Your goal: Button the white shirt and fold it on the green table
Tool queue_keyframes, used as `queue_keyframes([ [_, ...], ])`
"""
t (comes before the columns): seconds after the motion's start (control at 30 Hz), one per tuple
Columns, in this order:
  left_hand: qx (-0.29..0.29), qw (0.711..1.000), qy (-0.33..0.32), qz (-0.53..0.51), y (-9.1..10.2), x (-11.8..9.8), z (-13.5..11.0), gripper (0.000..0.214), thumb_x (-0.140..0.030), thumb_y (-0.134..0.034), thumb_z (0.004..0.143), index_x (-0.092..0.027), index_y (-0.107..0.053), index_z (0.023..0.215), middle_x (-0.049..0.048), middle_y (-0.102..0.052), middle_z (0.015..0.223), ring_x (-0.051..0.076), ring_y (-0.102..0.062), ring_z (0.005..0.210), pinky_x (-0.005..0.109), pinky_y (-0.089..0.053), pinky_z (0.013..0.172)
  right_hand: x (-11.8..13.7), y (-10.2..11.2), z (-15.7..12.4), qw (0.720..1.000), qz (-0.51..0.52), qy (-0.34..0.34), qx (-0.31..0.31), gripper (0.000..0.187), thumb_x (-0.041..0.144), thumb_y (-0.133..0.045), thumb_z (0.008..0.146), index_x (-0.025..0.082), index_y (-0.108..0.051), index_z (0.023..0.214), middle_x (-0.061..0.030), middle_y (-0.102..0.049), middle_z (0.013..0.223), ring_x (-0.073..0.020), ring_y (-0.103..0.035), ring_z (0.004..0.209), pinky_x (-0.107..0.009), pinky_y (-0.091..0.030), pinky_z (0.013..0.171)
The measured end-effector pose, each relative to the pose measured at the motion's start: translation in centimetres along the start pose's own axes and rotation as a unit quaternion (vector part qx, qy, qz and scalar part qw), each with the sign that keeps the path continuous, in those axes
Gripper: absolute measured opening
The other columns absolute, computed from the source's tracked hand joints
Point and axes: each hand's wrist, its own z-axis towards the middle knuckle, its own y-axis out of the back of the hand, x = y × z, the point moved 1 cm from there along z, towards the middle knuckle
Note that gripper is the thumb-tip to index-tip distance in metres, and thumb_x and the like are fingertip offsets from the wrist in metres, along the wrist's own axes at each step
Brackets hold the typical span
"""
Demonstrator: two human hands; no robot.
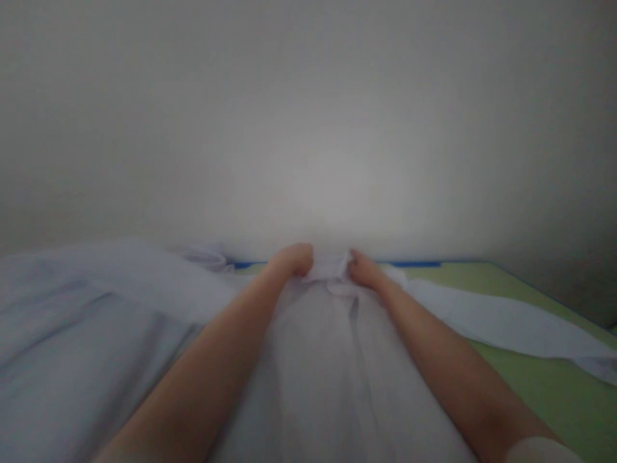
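A white shirt (328, 360) with long sleeves is spread out before me, its collar at the far end. My left hand (299, 257) is closed on the left end of the collar (329, 265). Gripping the collar's right end, my right hand (364, 267) is also closed, with the fingertips partly hidden. The cloth between my hands is pulled fairly straight, and folds run down from it toward me. One sleeve (506, 318) stretches to the right. The picture is dim and blurred, so buttons and seams cannot be made out.
More white cloth (87, 321) lies heaped and creased on the left; whether it is a separate piece I cannot tell. Underneath is a green table (544, 392) with a blue edge (417, 264). A pale wall (328, 128) rises right behind the table.
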Motion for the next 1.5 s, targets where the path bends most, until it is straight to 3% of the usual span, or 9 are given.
queue_keyframes([
  [0.1,-0.036,0.999,-0.011,0.006,-1.0,0.8,0.0,0.043,-0.024,-0.057,0.07,-0.016,-0.059,0.113,0.0158,-0.062,0.11,0.023,-0.058,0.098,0.032,-0.042,0.085,0.7,0.0,0.1,0.995,-0.082,0.049,-0.002,0.055,0.017,-0.048,0.078,0.023,-0.044,0.132,-0.0138,-0.048,0.127,-0.0266,-0.044,0.115,-0.039,-0.03,0.096],
  [0.2,-0.05,0.996,-0.069,0.016,-1.7,1.2,-0.2,0.045,-0.018,-0.06,0.063,-0.022,-0.063,0.108,0.0122,-0.054,0.123,0.024,-0.052,0.108,0.034,-0.038,0.093,1.3,0.0,-0.2,0.966,-0.229,0.125,0.005,0.039,0.019,-0.048,0.078,0.027,-0.06,0.114,-0.0097,-0.041,0.134,-0.0301,-0.028,0.125,-0.045,-0.021,0.101],
  [0.37,0.035,0.994,-0.101,-0.006,-2.2,1.7,-0.3,0.045,-0.013,-0.057,0.054,-0.024,-0.066,0.097,0.0074,-0.065,0.102,0.02,-0.059,0.089,0.029,-0.044,0.08,1.4,0.9,-0.5,0.948,-0.283,0.146,0.012,0.029,0.022,-0.057,0.07,0.017,-0.067,0.096,-0.0139,-0.052,0.12,-0.0304,-0.035,0.119,-0.044,-0.021,0.1],
  [0.57,0.041,0.998,-0.045,0.032,-1.3,2.1,-0.8,0.041,-0.026,-0.067,0.051,-0.026,-0.068,0.092,0.0068,-0.068,0.09,0.022,-0.061,0.082,0.033,-0.044,0.078,1.6,2.8,-0.2,0.964,-0.222,0.143,0.036,0.016,0.016,-0.063,0.058,0.019,-0.07,0.073,-0.0102,-0.066,0.075,-0.0246,-0.056,0.085,-0.036,-0.033,0.087],
  [0.73,-0.016,0.997,-0.003,0.078,0.7,3.1,-1.1,0.047,-0.05,-0.071,0.049,-0.022,-0.069,0.087,0.0116,-0.066,0.095,0.027,-0.058,0.09,0.036,-0.043,0.081,1.4,4.8,-0.1,0.973,-0.191,0.126,0.017,0.025,0.022,-0.064,0.061,0.019,-0.07,0.086,-0.0084,-0.067,0.081,-0.0222,-0.058,0.079,-0.03,-0.036,0.075],
  [0.97,-0.113,0.989,-0.055,-0.079,4.1,4.4,-1.9,0.043,-0.051,-0.057,0.068,-0.017,-0.066,0.092,0.0064,-0.065,0.088,0.018,-0.058,0.077,0.026,-0.042,0.071,1.2,6.5,0.2,0.993,0.016,0.115,-0.016,0.032,0.023,-0.064,0.059,0.015,-0.065,0.09,-0.0072,-0.062,0.097,-0.0178,-0.054,0.088,-0.027,-0.039,0.078],
  [1.13,-0.185,0.957,-0.087,-0.206,5.0,4.3,-2.2,0.04,-0.049,-0.05,0.076,-0.016,-0.063,0.094,0.0026,-0.059,0.077,0.012,-0.052,0.066,0.023,-0.04,0.061,1.6,7.1,-0.1,0.972,0.226,0.067,-0.006,0.022,0.028,-0.05,0.071,0.015,-0.06,0.086,-0.003,-0.061,0.081,-0.012,-0.053,0.068,-0.022,-0.04,0.062],
  [1.27,-0.224,0.952,-0.044,-0.207,3.9,3.7,-1.3,0.04,-0.052,-0.048,0.078,-0.016,-0.062,0.089,0.0018,-0.056,0.07,0.011,-0.048,0.061,0.023,-0.037,0.057,1.6,7.1,0.2,0.986,0.136,0.006,-0.099,0.026,0.037,-0.055,0.072,0.014,-0.059,0.081,-0.0019,-0.057,0.067,-0.0111,-0.047,0.058,-0.022,-0.035,0.055],
  [1.5,-0.238,0.958,0.044,-0.156,-1.4,2.9,0.2,0.032,-0.037,-0.057,0.077,-0.019,-0.06,0.104,0.0092,-0.063,0.095,0.018,-0.056,0.085,0.028,-0.04,0.077,1.4,4.2,0.0,0.979,-0.112,-0.016,-0.172,0.032,0.03,-0.056,0.077,0.019,-0.052,0.106,-0.0069,-0.062,0.092,-0.0179,-0.055,0.084,-0.026,-0.038,0.072],
])
